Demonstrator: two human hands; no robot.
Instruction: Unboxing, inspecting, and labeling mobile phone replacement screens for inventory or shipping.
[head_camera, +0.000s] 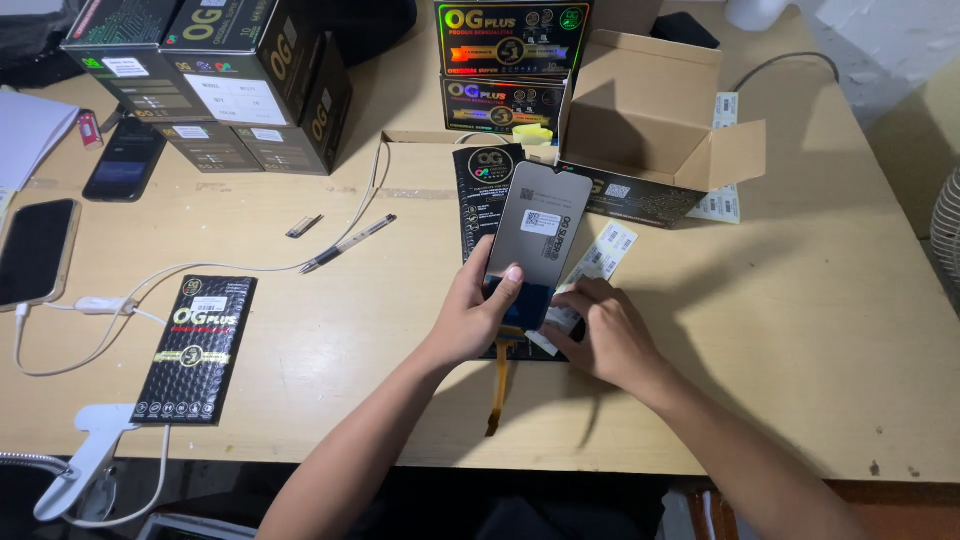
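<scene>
Grey phone screen panel (538, 235) gripped by left hand (475, 315), right hand (605, 335) touching label strip (600, 255)

A pale wooden table (820, 330) carries 2 stacks of dark boxes (230, 80), an open cardboard box (650, 120), 2 phones (35, 250), a flat black packet (197, 348), a pen (348, 243) and white cables (150, 285).

Open tabletop (800, 300) right of the right hand (610, 340) — free passage. Ahead, blocked by open cardboard box (650, 120) and stacked boxes (510, 65). Leftward, past the left hand (470, 315) — pen (350, 243), white cable (150, 285), black packet (197, 348).
</scene>
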